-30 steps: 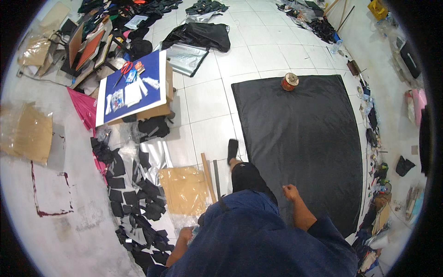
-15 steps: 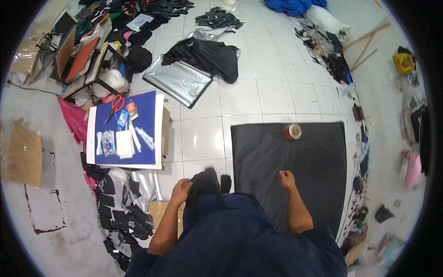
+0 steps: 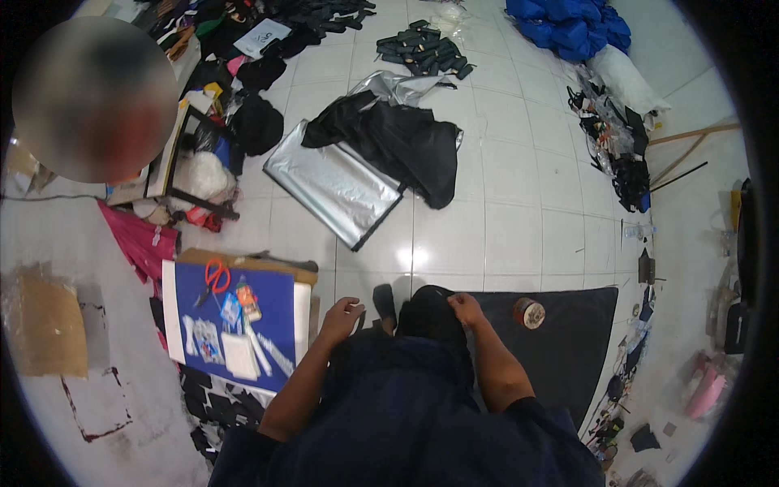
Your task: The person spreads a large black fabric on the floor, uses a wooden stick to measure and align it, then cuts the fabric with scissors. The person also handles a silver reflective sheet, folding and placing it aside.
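Observation:
My left hand [image 3: 342,319] is raised beside my left leg, fingers loosely curved and apart, with nothing visible in them. A dark elongated shape [image 3: 385,304], perhaps a shoe, is just to its right. My right hand [image 3: 465,309] has its fingers drawn together at the edge of the black cloth over my knee [image 3: 428,308]. Whatever may be in that pinch is too small to make out. Under and beyond my right arm a dark grey cloth [image 3: 560,353] lies flat on the floor. On it rests a round, spool-like thing [image 3: 529,313] with a pale top.
At left, a blue-topped board [image 3: 284,349] bears red-handled scissors [image 3: 217,277], small packets and white strips [image 3: 260,355]. Silver sheeting [image 3: 337,191] and black fabric [image 3: 406,142] lie ahead on the tiles. Dark bundles [image 3: 426,50] and a blue heap [image 3: 568,28] lie farther off.
My right hand has moved left from over the grey cloth to my knee. My left hand has come away from the black cloth. The whole view has shifted; a blurred patch covers the upper left.

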### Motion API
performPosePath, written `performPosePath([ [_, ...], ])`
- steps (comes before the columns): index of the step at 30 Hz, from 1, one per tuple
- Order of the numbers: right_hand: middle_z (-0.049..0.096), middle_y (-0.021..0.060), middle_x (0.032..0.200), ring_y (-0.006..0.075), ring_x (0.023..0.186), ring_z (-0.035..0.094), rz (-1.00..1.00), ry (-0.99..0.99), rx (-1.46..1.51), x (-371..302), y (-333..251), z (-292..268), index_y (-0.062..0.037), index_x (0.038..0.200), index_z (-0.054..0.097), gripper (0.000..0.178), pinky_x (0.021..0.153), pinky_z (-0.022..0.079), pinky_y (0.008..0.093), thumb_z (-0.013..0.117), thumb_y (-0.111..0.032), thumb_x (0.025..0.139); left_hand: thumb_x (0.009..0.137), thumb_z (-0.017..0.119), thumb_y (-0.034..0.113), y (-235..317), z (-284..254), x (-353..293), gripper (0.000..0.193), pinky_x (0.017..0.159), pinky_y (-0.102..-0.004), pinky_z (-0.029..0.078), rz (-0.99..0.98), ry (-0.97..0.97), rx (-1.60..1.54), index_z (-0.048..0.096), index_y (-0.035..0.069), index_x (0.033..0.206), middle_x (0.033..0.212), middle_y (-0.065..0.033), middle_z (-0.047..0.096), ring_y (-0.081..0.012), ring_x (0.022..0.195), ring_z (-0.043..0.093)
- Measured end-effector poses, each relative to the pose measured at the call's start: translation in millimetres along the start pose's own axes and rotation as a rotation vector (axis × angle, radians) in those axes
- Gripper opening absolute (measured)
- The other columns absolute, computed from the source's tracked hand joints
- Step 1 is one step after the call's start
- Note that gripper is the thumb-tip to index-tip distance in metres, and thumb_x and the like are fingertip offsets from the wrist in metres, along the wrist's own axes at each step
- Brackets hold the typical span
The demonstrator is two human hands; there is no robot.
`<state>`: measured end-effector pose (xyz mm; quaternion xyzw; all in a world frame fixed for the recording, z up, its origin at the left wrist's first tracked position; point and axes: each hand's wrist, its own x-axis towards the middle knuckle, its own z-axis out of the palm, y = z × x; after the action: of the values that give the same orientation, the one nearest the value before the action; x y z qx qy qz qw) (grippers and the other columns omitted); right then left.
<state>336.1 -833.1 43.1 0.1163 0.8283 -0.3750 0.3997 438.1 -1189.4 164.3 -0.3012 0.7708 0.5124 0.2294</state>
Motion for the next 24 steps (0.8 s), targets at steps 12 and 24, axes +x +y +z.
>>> performPosePath([
  [12, 0.069, 0.0177, 0.102, 0.0331, 0.098, 0.065, -0.159, -0.259, -0.535, 399.9, -129.5, 24.6, -0.0042, 0.109, 0.065, 0.05, 0.084, 0.051, 0.0422, 0.059, -0.05, 0.088, 0.091, 0.059, 0.033, -12.7, 108.1, 156.4, 0.038, 0.095, -0.0412, 0.046, -0.405, 0.073, -0.164, 0.064, 0.001, 0.111, 0.113, -0.0215, 0.064, -0.0362, 0.109, 0.06],
  [24, 0.046, 0.0282, 0.136, 0.0391, 0.129, 0.043, -0.193, -0.155, -0.624, 671.7, -139.1, 180.1, 0.0062, 0.139, 0.034, 0.097, 0.107, 0.037, 0.0419, 0.085, -0.031, 0.066, 0.091, 0.059, 0.032, 75.1, 265.3, 118.1, 0.043, 0.087, -0.0399, 0.048, -1.077, 0.052, -0.89, 0.059, -0.001, 0.12, 0.11, -0.0174, 0.064, -0.0277, 0.099, 0.061],
])
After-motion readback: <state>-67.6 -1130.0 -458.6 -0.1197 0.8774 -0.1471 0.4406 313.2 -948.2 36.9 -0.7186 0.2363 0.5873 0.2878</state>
